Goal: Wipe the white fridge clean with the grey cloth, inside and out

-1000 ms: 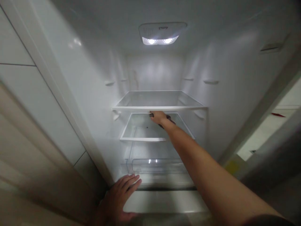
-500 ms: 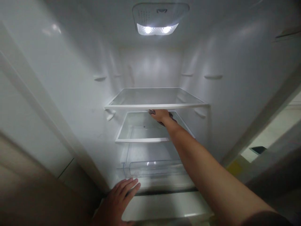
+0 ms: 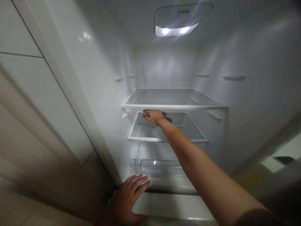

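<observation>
Deep inside a fridge, my right hand point(image 3: 154, 116) is closed around a dark, crumpled cloth point(image 3: 167, 117). It reaches in beneath the front edge of the upper glass shelf point(image 3: 174, 107), over the back left part of the lower glass shelf point(image 3: 162, 140). Whether the cloth presses on that shelf, I cannot tell. At the bottom front, my left hand point(image 3: 131, 194) lies with fingers stretched out and holds nothing. It rests near the fridge's front ledge point(image 3: 174, 205), left of the clear plastic drawer point(image 3: 162, 166).
A lit lamp point(image 3: 175, 30) sits in the fridge ceiling. Small shelf supports jut from both side walls, such as the right one point(image 3: 234, 78). A tiled wall point(image 3: 54, 91) stands to the left. A dark object point(image 3: 284, 160) lies outside at the right.
My right hand has moved left with the cloth, towards the back left corner of the lower shelf. My left hand stays at the front. The view has turned slightly left.
</observation>
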The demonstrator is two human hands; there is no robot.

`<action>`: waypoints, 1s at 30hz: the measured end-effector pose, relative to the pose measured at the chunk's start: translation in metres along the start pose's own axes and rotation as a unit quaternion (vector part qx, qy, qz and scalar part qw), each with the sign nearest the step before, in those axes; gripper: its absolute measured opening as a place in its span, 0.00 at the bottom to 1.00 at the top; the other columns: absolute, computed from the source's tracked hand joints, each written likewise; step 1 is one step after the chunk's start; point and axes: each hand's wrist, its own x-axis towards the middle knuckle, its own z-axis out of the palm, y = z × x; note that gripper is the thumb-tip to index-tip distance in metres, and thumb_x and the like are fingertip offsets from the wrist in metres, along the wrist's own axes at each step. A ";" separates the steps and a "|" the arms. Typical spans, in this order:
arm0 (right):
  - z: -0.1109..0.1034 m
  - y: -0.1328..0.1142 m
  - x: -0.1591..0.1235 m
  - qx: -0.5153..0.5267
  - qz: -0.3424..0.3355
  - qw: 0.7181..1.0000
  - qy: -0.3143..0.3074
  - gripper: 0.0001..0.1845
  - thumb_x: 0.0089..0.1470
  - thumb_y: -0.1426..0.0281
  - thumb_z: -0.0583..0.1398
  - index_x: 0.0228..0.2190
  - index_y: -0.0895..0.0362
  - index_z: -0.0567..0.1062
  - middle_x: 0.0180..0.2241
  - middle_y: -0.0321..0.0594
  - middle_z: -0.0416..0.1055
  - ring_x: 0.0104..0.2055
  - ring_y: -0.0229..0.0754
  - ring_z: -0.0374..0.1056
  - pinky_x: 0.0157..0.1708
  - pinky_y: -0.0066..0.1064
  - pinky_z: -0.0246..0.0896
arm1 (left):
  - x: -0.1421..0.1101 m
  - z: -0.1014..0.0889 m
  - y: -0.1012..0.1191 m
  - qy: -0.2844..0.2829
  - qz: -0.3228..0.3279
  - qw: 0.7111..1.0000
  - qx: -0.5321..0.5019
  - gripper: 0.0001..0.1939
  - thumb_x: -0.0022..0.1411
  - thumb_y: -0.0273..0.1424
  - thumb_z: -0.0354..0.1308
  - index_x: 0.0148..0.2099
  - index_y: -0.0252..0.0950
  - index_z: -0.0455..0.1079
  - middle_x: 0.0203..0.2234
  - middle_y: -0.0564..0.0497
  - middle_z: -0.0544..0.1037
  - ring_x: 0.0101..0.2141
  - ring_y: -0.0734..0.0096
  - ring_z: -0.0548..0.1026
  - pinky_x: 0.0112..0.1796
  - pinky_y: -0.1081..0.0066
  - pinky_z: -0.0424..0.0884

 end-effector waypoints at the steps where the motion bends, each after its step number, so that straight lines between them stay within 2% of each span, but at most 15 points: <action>1: -0.002 -0.006 -0.006 0.003 -0.014 1.000 0.000 0.26 0.72 0.56 0.57 0.66 0.47 0.76 0.64 0.47 0.74 0.65 0.58 0.70 0.64 0.49 0.65 | 0.000 0.000 0.000 0.007 0.004 1.000 0.008 0.59 0.65 0.70 0.56 0.84 0.44 0.46 0.73 0.48 0.71 0.66 0.50 0.73 0.66 0.55 0.67; 4: -0.006 -0.021 -0.027 0.015 -0.048 0.999 0.000 0.26 0.72 0.56 0.58 0.67 0.46 0.76 0.65 0.46 0.71 0.67 0.57 0.67 0.65 0.49 0.64 | 0.001 0.000 0.000 0.028 0.018 0.999 0.034 0.59 0.66 0.69 0.57 0.84 0.42 0.46 0.72 0.47 0.72 0.66 0.50 0.73 0.66 0.56 0.67; 9: -0.014 -0.034 -0.071 0.038 -0.078 0.996 -0.004 0.27 0.72 0.52 0.58 0.68 0.42 0.74 0.61 0.43 0.73 0.63 0.55 0.70 0.64 0.46 0.67 | 0.000 0.002 0.000 0.056 0.038 0.996 0.061 0.59 0.65 0.66 0.60 0.84 0.39 0.46 0.72 0.43 0.71 0.66 0.49 0.72 0.67 0.56 0.66; 14: -0.023 -0.035 -0.108 0.057 -0.067 0.996 -0.006 0.29 0.72 0.51 0.60 0.69 0.41 0.73 0.59 0.46 0.73 0.62 0.57 0.71 0.61 0.48 0.69 | -0.002 0.002 0.003 0.050 0.028 0.996 0.072 0.57 0.65 0.56 0.65 0.84 0.41 0.44 0.73 0.43 0.69 0.68 0.49 0.70 0.68 0.55 0.65; 17: -0.029 -0.028 -0.124 0.065 -0.056 0.996 -0.004 0.29 0.72 0.52 0.60 0.70 0.42 0.71 0.58 0.48 0.73 0.61 0.58 0.71 0.61 0.49 0.69 | -0.003 0.002 0.004 0.049 0.027 0.995 0.085 0.56 0.65 0.54 0.66 0.84 0.41 0.46 0.74 0.45 0.69 0.69 0.50 0.70 0.68 0.57 0.65; 20: -0.032 -0.017 -0.134 0.066 -0.056 0.996 -0.008 0.33 0.70 0.47 0.62 0.70 0.43 0.71 0.58 0.49 0.73 0.61 0.59 0.71 0.62 0.51 0.68 | -0.005 0.005 0.002 0.054 0.029 0.994 0.096 0.54 0.66 0.53 0.67 0.84 0.41 0.48 0.74 0.44 0.69 0.69 0.50 0.70 0.67 0.57 0.66; 23: -0.029 -0.008 -0.138 0.038 -0.108 0.993 -0.015 0.50 0.57 0.40 0.72 0.71 0.48 0.68 0.62 0.52 0.70 0.65 0.63 0.68 0.67 0.56 0.63 | -0.006 0.008 -0.001 0.055 0.034 0.993 0.096 0.54 0.66 0.53 0.66 0.84 0.41 0.48 0.74 0.44 0.69 0.68 0.49 0.71 0.67 0.56 0.66; 25: -0.024 -0.006 -0.137 0.010 -0.139 0.990 -0.015 0.58 0.50 0.39 0.75 0.72 0.50 0.66 0.65 0.55 0.67 0.66 0.65 0.66 0.68 0.59 0.61 | -0.006 0.009 -0.003 0.056 0.036 0.994 0.090 0.55 0.65 0.54 0.66 0.84 0.42 0.46 0.74 0.45 0.69 0.67 0.49 0.71 0.67 0.57 0.67; 30: -0.018 -0.005 -0.128 -0.007 -0.142 0.990 -0.006 0.55 0.52 0.42 0.75 0.71 0.51 0.67 0.66 0.56 0.67 0.66 0.66 0.66 0.67 0.61 0.62 | -0.005 0.008 -0.001 0.063 0.040 0.993 0.090 0.57 0.62 0.51 0.68 0.84 0.40 0.47 0.74 0.46 0.69 0.68 0.49 0.70 0.67 0.57 0.67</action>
